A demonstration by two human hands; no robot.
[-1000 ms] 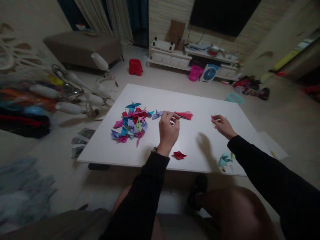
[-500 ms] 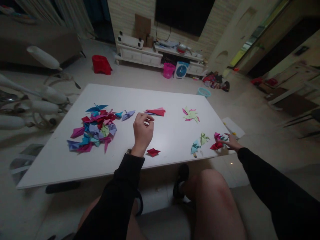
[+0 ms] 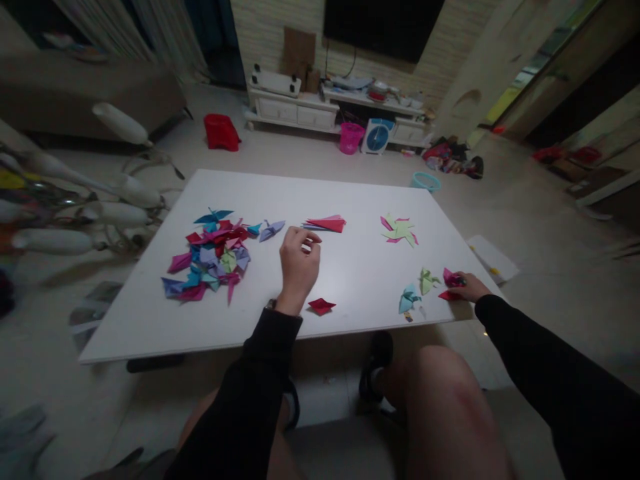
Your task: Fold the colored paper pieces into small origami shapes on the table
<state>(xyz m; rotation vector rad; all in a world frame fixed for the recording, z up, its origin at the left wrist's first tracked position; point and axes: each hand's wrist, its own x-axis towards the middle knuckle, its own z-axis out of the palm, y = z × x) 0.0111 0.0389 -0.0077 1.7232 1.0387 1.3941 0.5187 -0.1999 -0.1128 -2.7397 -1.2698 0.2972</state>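
Note:
My left hand is held above the middle of the white table, its fingers loosely curled in with nothing visible in them. Just right of its wrist lies a red folded paper piece. At the table's right end my right hand has its fingers closed on a magenta paper crane. A red paper piece lies under those fingers, partly covered. Next to it on the left are a light green paper crane and a light blue paper crane.
A heap of colourful paper cranes covers the table's left part. Farther back lie a lilac crane, folded red and pink paper and a green-and-pink paper pinwheel. A white lamp stands left of the table.
My right hand has gone from reaching with fingers spread to closing on the magenta crane. The whole view has shifted a little; my left hand keeps its pose.

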